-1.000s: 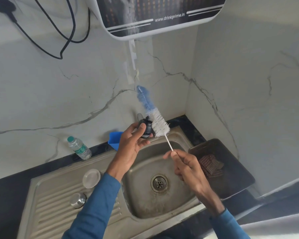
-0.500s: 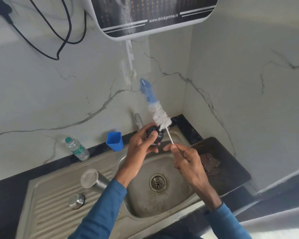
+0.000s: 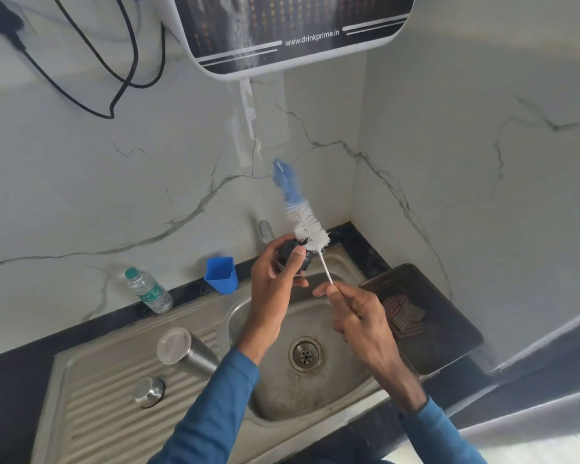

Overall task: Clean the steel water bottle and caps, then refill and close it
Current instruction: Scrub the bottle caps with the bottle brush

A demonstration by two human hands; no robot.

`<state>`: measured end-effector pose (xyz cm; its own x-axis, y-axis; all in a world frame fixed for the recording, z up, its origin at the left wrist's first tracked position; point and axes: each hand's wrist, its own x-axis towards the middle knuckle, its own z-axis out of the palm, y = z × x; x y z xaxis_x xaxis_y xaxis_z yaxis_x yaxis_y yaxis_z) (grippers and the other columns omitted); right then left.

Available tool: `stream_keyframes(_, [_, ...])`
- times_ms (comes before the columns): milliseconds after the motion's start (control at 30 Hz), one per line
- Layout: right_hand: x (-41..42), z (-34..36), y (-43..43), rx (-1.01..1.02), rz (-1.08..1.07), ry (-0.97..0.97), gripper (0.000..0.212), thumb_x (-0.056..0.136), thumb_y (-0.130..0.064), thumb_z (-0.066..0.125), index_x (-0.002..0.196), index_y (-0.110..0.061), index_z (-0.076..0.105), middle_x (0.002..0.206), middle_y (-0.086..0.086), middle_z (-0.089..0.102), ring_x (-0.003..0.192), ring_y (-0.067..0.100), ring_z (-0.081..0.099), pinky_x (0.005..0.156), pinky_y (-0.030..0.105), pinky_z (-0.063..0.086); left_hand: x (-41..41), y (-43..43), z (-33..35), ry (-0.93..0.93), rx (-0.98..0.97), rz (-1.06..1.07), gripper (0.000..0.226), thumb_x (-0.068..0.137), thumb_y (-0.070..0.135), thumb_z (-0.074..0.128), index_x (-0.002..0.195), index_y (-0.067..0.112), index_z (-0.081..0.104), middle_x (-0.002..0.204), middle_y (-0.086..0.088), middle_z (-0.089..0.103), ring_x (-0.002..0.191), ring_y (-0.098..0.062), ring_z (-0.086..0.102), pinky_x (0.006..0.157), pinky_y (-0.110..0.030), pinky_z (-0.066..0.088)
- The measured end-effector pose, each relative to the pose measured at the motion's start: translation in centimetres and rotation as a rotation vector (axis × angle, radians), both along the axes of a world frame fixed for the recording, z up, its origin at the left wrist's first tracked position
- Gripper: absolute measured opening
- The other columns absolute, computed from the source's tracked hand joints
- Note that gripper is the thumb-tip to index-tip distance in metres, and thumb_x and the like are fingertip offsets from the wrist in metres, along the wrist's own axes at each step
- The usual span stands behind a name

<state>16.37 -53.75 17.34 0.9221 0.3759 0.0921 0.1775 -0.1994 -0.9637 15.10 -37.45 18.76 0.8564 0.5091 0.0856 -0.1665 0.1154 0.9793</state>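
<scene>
The steel sink [image 3: 91,420] filled the near bench [image 3: 14,380]. The steel water bottle [image 3: 188,353] rested on its left drainboard. Over the basin, the right hand [image 3: 359,316] pinched the bottle brush [image 3: 303,222] by its wire stem, white bristles touching the dark cap [image 3: 286,250], which the left hand [image 3: 272,283] gripped, thumb across it. A steel cap [image 3: 148,391] lay nearer on the drainboard. Scrubbing well probably meant turning the dark cap so bristles reached every groove.

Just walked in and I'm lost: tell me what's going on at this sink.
A person is scrubbing a dark cap over the sink. The left hand grips the cap while the right hand pinches the wire handle of a bottle brush, its white bristles against the cap. The steel bottle and a steel cap sit on the drainboard, untouched.
</scene>
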Motion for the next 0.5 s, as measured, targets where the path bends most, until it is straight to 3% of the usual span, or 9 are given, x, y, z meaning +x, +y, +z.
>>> stream_keyframes(133, [-0.1,0.5,0.0,-0.011,-0.018,-0.004,0.026,0.111,-0.027,0.052,0.105,-0.025,0.077,0.045,-0.013,0.044,0.04,0.004,0.043,0.049,0.018,0.036,0.3,0.1,0.2,-0.005,0.053,0.041,0.026,0.1,0.021,0.073,0.126,0.021,0.07,0.094,-0.001,0.072,0.08,-0.015,0.065,0.067,-0.031,0.061])
stream_keyframes(233, [0.6,1.0,-0.2,0.018,-0.038,0.014,0.028,0.112,-0.022,0.051,0.106,-0.021,0.078,0.047,-0.018,0.048,0.041,0.004,0.041,0.048,0.016,0.034,-0.1,-1.1,0.1,-0.05,0.086,-0.003,0.033,0.094,0.028,0.073,0.127,0.024,0.07,0.1,0.001,0.073,0.086,-0.018,0.066,0.066,-0.031,0.061])
stream_keyframes(333, [0.4,0.7,-0.2,0.05,-0.028,0.034,0.028,0.112,-0.025,0.051,0.104,-0.025,0.078,0.047,-0.014,0.043,0.042,0.003,0.039,0.047,0.017,0.033,0.3,-1.1,0.3,-0.073,0.079,0.023,0.031,0.099,0.02,0.073,0.129,0.018,0.069,0.105,0.002,0.075,0.081,-0.015,0.065,0.069,-0.038,0.061])
stream_keyframes(500, [-0.1,1.2,0.0,0.072,0.0,0.064,0.028,0.111,-0.029,0.051,0.104,-0.025,0.077,0.048,-0.013,0.042,0.042,0.003,0.037,0.047,0.018,0.032,0.5,-0.5,0.4,-0.043,0.115,0.052,0.029,0.101,0.016,0.072,0.13,0.017,0.069,0.091,0.005,0.072,0.07,-0.013,0.063,0.071,-0.039,0.061])
